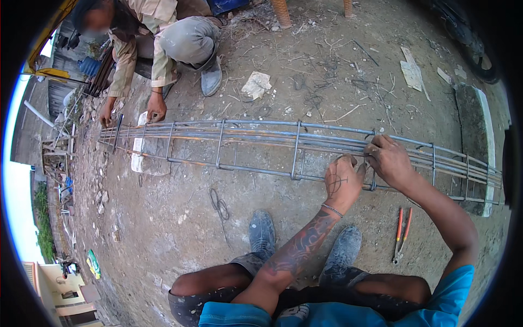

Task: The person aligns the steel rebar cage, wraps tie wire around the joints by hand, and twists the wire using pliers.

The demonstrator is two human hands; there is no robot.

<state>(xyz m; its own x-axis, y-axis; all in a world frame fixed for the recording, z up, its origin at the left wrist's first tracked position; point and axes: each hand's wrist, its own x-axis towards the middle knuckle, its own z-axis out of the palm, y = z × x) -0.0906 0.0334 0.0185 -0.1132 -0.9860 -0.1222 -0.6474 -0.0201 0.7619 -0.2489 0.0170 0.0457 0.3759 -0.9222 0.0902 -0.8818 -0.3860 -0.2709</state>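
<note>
A long rebar cage of thin longitudinal bars and square stirrups stretches across the view in front of me. Both of my hands meet at one stirrup, right of the middle. My left hand grips the cage from the near side, thumb and fingers pinched by the inner bars. Over those same bars my right hand is curled, its fingertips almost touching the left ones. Any tie wire between the fingertips is too small to make out. Pincers with red handles lie on the ground near my right foot.
A concrete block supports the cage at left, and a larger slab lies under its right end. A crouching co-worker's hands are at the far left end. Looped wire lies on the dirt. A motorcycle wheel stands upper right.
</note>
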